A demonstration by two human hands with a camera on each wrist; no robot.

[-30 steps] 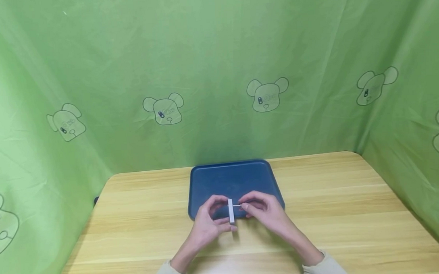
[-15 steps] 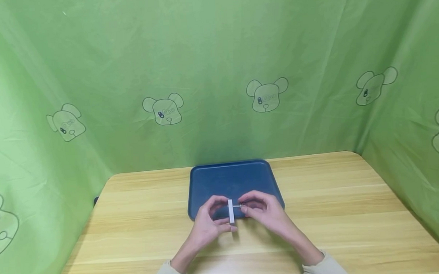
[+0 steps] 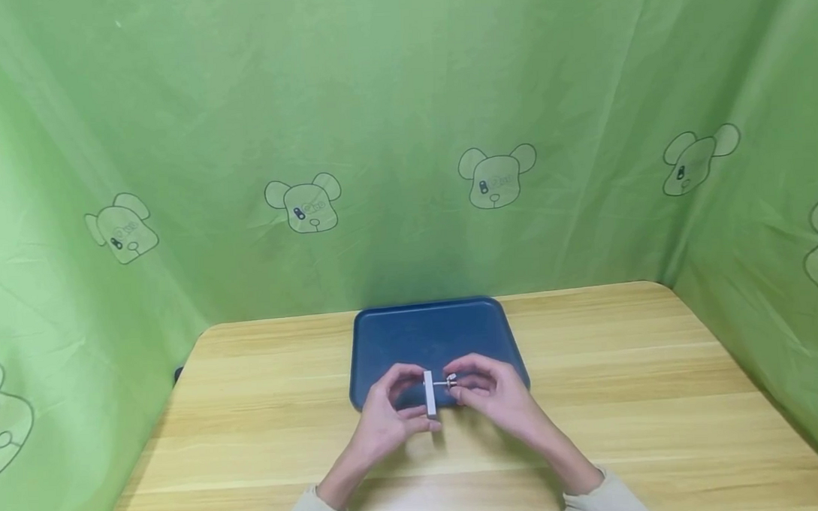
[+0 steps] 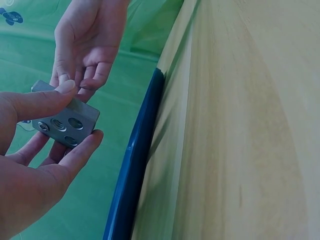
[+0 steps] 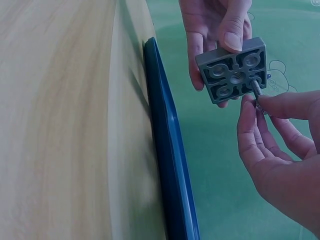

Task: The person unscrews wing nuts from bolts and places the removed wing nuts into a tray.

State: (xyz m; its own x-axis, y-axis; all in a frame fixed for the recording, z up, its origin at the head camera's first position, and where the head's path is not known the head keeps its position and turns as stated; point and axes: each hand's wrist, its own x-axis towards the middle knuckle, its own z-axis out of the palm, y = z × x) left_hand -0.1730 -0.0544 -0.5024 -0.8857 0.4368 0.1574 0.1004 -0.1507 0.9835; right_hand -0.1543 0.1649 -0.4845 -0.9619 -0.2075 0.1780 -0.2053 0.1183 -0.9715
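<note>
In the head view I grip the metal block [image 3: 430, 394] upright in my left hand [image 3: 385, 418], fingers curled about its edges, seen over the near rim of the blue tray [image 3: 418, 336], while my right hand [image 3: 498, 395] pinches the end of the screw [image 3: 441, 384] standing out from its face. From the left wrist, my thumb and fingertips clasp opposite edges, a hold I judge should be firm against twisting. From the right wrist, thumb and fingertips close on the screw at a corner hole; small, even turns, square to the face, would probably work best.
</note>
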